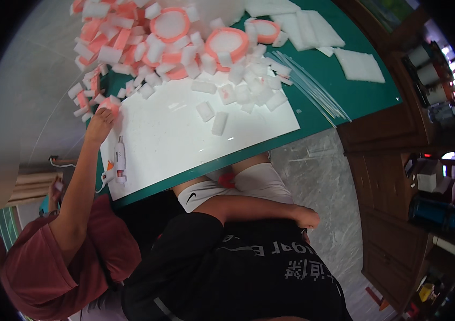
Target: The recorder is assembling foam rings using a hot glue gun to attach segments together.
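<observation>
My left forearm crosses over my lap, and my left hand (307,218) rests by the right side of my waist. Its fingers look curled inward; what they hold, if anything, is hidden against my black shirt. My right hand does not show. In front of me a white board (168,142) lies on a green table. Several white foam blocks (219,123) are on the board, with more heaped behind them. Farther back are pink rings with white centres (226,47), some with white blocks around them.
At my left a co-worker's hand (100,125) touches a pink piece (111,104). A white glue gun (121,158) lies near the board's left edge. Clear thin sticks (313,88) and white padding sheets (360,66) lie at the right. Wooden cabinets (388,187) stand beyond.
</observation>
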The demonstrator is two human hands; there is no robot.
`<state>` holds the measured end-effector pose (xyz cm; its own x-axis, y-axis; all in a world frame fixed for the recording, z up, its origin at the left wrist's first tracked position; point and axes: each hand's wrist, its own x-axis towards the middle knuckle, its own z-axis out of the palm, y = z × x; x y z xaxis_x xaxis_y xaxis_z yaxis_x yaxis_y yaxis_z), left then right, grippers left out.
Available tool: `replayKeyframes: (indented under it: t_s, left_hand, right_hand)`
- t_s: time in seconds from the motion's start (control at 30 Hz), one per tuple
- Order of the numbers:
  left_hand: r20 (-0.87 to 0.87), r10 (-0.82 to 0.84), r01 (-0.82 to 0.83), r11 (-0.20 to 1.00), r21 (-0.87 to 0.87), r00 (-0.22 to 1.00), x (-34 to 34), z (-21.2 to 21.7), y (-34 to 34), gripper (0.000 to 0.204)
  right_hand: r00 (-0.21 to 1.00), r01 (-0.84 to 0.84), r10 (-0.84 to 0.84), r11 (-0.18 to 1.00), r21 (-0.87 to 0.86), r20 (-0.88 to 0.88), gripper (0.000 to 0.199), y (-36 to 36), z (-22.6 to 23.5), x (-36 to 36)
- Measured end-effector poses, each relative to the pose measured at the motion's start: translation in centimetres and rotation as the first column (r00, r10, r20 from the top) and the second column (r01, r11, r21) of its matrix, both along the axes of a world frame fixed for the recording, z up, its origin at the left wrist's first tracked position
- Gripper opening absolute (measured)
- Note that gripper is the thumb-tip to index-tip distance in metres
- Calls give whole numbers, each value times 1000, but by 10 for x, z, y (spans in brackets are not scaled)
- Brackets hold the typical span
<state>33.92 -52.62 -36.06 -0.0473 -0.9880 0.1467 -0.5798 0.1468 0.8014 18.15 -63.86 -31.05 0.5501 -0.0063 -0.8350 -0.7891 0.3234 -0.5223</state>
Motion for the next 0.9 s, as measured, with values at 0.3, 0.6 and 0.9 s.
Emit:
replayKeyframes:
  t_s: [0.3,0.6,0.9]
  left_hand:
    - [-21,52,-54,990,-133,998,7,6,1,8]
    - [-12,8,-9,997,-82,1000,7,6,-8,11]
    - [-14,109,-110,982,-156,994,10,4,-1,11]
  right_hand:
    - [976,-217,217,935,-282,-29,54,-20,-19,12]
    - [940,-327,336,847,-419,-56,53,-27,-32,21]
    - [915,-367,401,766,-527,-54,53,-22,-37,12]
